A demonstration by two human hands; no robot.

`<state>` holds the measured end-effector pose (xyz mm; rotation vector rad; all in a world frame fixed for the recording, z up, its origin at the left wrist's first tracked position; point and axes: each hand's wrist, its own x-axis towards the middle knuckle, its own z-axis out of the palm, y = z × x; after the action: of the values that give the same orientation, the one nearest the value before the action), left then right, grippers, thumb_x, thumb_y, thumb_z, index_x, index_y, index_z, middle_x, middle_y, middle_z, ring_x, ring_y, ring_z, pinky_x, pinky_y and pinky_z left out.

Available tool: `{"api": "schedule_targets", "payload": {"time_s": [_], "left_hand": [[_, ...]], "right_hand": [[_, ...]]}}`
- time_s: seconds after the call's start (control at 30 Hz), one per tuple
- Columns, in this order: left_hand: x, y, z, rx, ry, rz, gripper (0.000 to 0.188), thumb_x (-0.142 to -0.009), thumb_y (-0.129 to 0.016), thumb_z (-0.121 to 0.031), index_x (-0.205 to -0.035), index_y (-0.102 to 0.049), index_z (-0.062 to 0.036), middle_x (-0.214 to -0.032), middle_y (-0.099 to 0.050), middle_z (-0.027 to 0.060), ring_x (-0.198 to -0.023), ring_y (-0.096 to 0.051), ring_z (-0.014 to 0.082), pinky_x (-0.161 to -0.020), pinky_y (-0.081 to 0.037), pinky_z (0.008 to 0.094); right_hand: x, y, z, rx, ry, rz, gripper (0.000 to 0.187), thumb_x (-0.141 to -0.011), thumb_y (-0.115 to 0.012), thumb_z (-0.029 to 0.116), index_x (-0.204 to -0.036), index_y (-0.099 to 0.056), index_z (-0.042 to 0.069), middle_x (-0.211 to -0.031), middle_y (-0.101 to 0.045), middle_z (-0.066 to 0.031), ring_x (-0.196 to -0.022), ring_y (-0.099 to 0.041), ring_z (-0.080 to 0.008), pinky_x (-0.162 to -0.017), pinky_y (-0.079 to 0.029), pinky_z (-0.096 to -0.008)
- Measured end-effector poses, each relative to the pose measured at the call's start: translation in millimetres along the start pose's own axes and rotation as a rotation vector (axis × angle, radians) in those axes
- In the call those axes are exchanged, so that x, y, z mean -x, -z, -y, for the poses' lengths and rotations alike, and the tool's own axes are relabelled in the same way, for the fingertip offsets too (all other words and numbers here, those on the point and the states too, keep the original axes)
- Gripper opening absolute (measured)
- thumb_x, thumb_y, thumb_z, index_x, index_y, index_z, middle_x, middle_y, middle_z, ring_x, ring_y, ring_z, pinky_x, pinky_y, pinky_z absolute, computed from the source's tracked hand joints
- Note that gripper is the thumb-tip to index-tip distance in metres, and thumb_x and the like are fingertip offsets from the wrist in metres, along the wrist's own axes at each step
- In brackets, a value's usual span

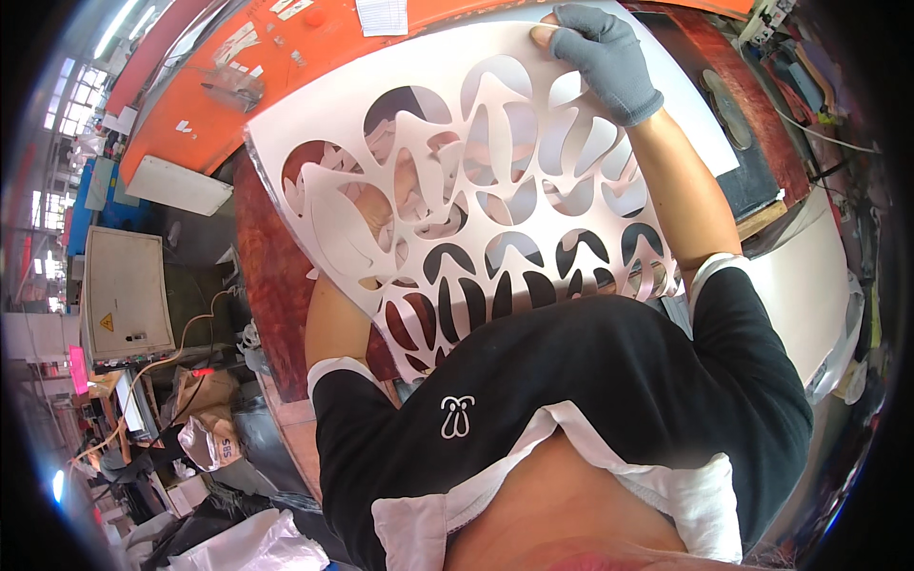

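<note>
White sheet [549, 226] full of cut-outs, raised above red board [259, 224]. Hands apart: gloved right hand [605, 71] pinching far edge; left hand [378, 211] behind sheet, grip can't tell. Probably light, floppy; thin strips could tear; best grip solid margin.

Sheet [479, 233] before person [590, 381]; cabinet [129, 276] left.

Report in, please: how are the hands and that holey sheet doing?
Right hand gloved, gripping sheet at its far edge. Left hand mostly hidden behind it, grip unclear. Sheet raised, riddled with cut-outs, partly blocking the view below.
</note>
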<state>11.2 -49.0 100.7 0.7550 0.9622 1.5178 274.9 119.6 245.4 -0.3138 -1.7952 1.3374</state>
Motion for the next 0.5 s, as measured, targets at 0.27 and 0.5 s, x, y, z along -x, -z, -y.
{"api": "schedule_targets", "payload": {"time_s": [0.27,0.5], "left_hand": [[13,-60,2,-0.289,0.165,0.149,0.033,-0.087,-0.055,-0.035,-0.095,-0.057,-0.0028,-0.078,-0.058,0.0084,-0.073,-0.055,0.0209,-0.069,-0.045,0.0332],[12,-76,4,-1.130,-0.140,-0.134,0.029,-0.085,-0.058,-0.028,-0.098,-0.058,-0.0024,-0.082,-0.059,0.0139,-0.074,-0.057,0.0266,-0.071,-0.045,0.0351]], "right_hand": [[4,-3,-17,0.093,-0.157,-0.062,0.014,-0.081,-0.066,0.016,-0.079,-0.064,0.003,-0.071,-0.053,0.0033,-0.066,-0.047,-0.0058,-0.061,-0.039,-0.0225],[9,-2,-14,0.275,-0.093,-0.030,0.018,-0.080,-0.067,0.018,-0.079,-0.064,0.001,-0.070,-0.056,0.0016,-0.066,-0.050,-0.0065,-0.060,-0.042,-0.0238]]}}
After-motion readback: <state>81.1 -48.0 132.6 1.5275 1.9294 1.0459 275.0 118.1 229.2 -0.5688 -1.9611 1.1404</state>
